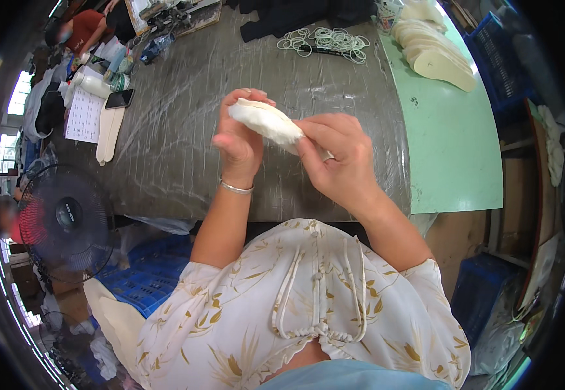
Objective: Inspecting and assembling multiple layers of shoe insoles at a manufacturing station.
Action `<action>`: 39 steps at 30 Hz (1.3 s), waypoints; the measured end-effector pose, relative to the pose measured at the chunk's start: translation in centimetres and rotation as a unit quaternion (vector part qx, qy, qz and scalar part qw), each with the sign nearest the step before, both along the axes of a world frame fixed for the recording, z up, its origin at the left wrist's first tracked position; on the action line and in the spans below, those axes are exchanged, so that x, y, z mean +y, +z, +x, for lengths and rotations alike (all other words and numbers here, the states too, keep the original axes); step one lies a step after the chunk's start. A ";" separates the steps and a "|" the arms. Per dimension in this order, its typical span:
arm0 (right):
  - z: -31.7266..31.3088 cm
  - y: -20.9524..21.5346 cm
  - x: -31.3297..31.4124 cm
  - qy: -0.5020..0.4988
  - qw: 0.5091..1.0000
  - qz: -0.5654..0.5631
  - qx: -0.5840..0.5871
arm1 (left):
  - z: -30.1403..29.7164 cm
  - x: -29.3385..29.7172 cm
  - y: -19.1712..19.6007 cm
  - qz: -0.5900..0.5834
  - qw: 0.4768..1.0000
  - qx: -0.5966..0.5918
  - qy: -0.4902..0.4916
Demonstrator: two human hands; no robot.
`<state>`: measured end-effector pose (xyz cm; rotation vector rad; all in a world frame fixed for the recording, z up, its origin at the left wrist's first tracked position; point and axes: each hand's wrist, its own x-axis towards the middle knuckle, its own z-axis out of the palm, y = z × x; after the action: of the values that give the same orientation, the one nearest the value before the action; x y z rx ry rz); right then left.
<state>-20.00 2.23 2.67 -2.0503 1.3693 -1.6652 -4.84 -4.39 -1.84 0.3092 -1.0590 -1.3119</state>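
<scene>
A cream-white insole (266,122), padded and fluffy along its near side, is held up above the table and seen nearly edge-on. Its right end is pinched between the thumb and fingers of my right hand (341,146). My left hand (240,136), with a silver bangle at the wrist, is open at the other end. The left fingers touch the insole from behind, and the left thumb stands apart from it. Part of the insole's lower right is hidden by my right fingers.
Several cream insoles (429,55) lie overlapped on the green board (455,162) at right. Pale elastic loops (334,44) and dark cloth (302,16) lie at the far side. At left are a phone (120,99), a paper sheet (85,116) and a fan (67,218). Another person (87,32) sits far left.
</scene>
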 end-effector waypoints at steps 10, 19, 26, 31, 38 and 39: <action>-1.3 2.7 0.1 0.195 0.964 0.123 -0.134 | 0.6 0.8 0.7 -0.009 0.997 0.003 -0.076; -2.3 1.8 -4.2 0.091 0.986 0.137 0.020 | 1.3 -1.1 4.4 0.042 0.954 -0.295 -0.027; -3.0 -0.5 -6.3 0.186 0.945 0.270 0.012 | 1.8 -2.0 1.6 0.153 0.978 -0.145 -0.009; -3.3 -2.0 -5.1 0.224 0.931 0.286 -0.030 | 3.3 -1.4 -1.3 0.110 0.989 -0.081 -0.050; -7.4 -6.3 -3.0 0.118 0.929 0.350 0.005 | 4.7 -1.1 -4.7 0.163 0.985 0.003 -0.052; -8.1 -7.0 -2.8 0.103 0.935 0.339 0.025 | 4.8 -1.2 -5.1 0.166 0.985 0.006 -0.053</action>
<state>-28.10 -0.59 -4.33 -1.7427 1.4180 -0.8774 -0.01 -5.57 -6.97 0.4985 -0.8536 -1.5868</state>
